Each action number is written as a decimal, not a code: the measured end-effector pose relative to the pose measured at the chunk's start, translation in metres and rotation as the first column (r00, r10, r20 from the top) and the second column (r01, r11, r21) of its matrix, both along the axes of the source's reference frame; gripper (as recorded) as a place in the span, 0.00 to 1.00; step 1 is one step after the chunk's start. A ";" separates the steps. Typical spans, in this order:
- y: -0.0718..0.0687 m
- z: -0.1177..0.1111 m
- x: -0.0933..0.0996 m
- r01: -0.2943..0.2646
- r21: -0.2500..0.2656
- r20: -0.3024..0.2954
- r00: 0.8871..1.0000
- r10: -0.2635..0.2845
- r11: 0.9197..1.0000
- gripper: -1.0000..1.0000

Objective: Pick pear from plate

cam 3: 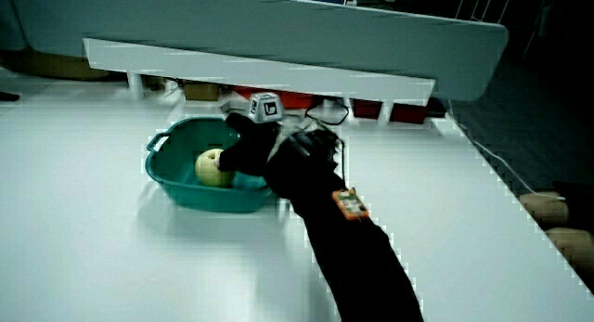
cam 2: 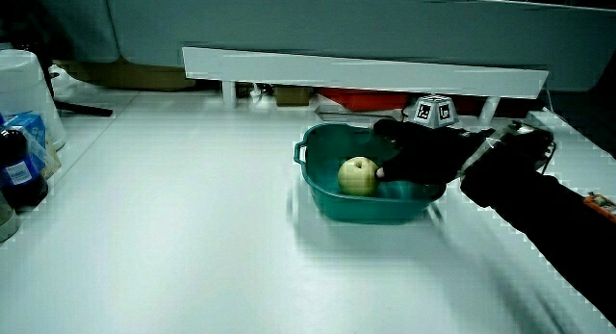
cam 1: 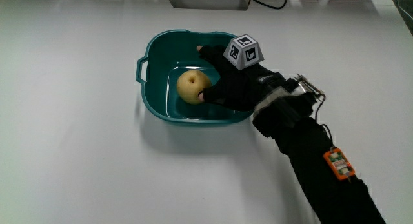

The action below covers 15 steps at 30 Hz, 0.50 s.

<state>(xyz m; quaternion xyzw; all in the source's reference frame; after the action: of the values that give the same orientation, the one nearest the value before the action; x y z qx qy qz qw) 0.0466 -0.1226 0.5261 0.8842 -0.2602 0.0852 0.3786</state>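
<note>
Gloved hand reaching low
The hand [cam 1: 235,85] was extended palm down, fingers [cam 1: 208,54] spread and holding nothing, its forearm [cam 1: 310,153] stretched out straight.

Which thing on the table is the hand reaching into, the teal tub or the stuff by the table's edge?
The teal tub. The hand is inside it, beside the yellow pear; the bottles stand untouched at the table's edge.

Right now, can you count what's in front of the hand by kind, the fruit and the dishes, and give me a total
Pears: 1, the yellow pear lying in the basin, with the hand against it.
Basins: 1, the teal basin on the white table.
Total: 2 things.
</note>
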 end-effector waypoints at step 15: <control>0.009 0.022 -0.011 -0.035 0.003 0.036 0.999 0.035 0.999 0.69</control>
<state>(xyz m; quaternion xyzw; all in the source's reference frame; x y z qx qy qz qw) 0.0352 -0.1138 0.5481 0.8877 -0.2516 0.1073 0.3705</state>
